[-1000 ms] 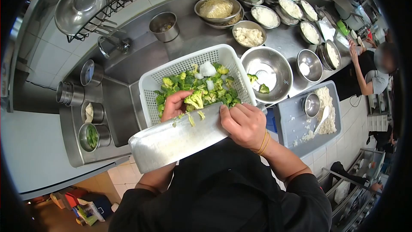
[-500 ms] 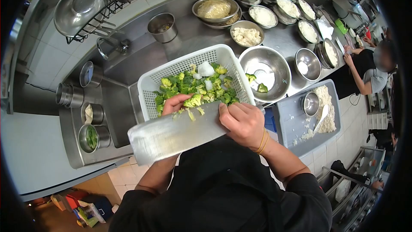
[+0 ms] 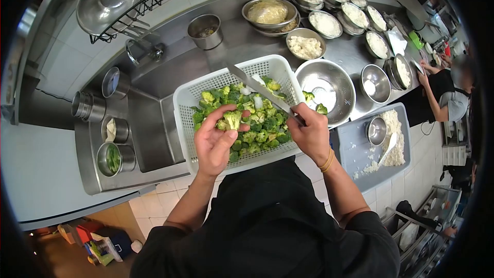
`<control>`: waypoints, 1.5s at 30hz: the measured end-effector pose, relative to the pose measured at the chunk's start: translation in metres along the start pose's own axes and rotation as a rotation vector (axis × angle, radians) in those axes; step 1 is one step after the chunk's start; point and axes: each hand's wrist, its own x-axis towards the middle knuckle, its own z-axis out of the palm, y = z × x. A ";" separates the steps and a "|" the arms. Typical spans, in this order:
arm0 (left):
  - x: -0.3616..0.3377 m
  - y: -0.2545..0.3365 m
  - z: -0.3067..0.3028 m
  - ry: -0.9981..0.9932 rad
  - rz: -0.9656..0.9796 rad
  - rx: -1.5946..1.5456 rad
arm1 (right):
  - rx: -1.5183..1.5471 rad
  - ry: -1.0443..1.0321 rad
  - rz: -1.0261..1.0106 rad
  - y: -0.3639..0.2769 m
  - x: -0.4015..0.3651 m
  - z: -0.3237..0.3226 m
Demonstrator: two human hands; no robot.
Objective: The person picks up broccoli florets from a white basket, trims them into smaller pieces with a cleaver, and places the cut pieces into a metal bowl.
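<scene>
My left hand (image 3: pixel 215 146) holds a broccoli floret (image 3: pixel 231 120) between thumb and fingers, its pale cut stem facing me. My right hand (image 3: pixel 311 133) is wrapped round the handle of a cleaver (image 3: pixel 265 91), whose blade is seen nearly edge-on and points up and left. Both hands are above a white perforated basket (image 3: pixel 186 92) filled with broccoli pieces (image 3: pixel 260 136). Lumps of ice (image 3: pixel 257 102) lie among the broccoli, partly hidden behind the blade. Right of the basket stands a perforated steel bowl (image 3: pixel 337 90) with a few florets at its left side.
A sink (image 3: pixel 149 131) with steel pots lies to the left. Bowls of rice (image 3: pixel 325 23) crowd the back right counter. A grey tray (image 3: pixel 355 149) holds rice, a small bowl and a spoon. Another person (image 3: pixel 442 92) works at the far right.
The cleaver has swung from broad side across the floret to edge-on, up and right over the basket. My left hand has turned palm up with the floret, now apart from the blade.
</scene>
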 end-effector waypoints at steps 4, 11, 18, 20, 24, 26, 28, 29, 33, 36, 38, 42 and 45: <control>0.005 0.001 -0.001 0.012 -0.024 0.063 | 0.076 -0.041 0.025 -0.005 0.001 -0.001; 0.010 0.005 -0.004 0.005 -0.021 0.246 | 0.118 -0.023 -0.083 -0.014 0.001 0.003; 0.012 0.001 -0.008 0.006 -0.037 0.202 | 0.153 -0.046 -0.079 -0.018 0.002 0.004; 0.012 0.002 -0.008 0.003 -0.045 0.206 | 0.159 -0.048 -0.076 -0.019 0.002 0.005; 0.012 0.000 -0.015 -0.016 0.013 0.393 | 0.151 -0.059 -0.082 -0.022 0.002 0.003; 0.012 -0.001 -0.010 -0.009 0.027 0.319 | 0.152 -0.059 -0.099 -0.022 0.002 0.004; 0.012 -0.003 -0.011 -0.003 0.041 0.243 | 0.152 -0.059 -0.114 -0.023 0.002 0.004; 0.011 -0.007 -0.017 -0.019 0.033 0.297 | 0.138 -0.063 -0.152 -0.023 0.003 0.003; 0.004 0.000 -0.021 -0.055 -0.071 0.370 | 0.070 -0.081 -0.311 -0.024 0.003 0.001; 0.011 -0.001 -0.025 0.013 -0.100 0.294 | -0.030 -0.127 -0.450 -0.029 0.003 -0.005; 0.010 0.001 -0.027 0.034 -0.191 0.106 | -0.084 -0.123 -0.491 -0.038 0.002 -0.008; 0.008 -0.011 -0.032 -0.078 -0.051 -0.043 | -0.160 -0.108 -0.599 -0.045 0.002 -0.007; 0.008 -0.012 -0.032 -0.085 -0.021 0.072 | -0.169 -0.098 -0.603 -0.047 0.002 -0.007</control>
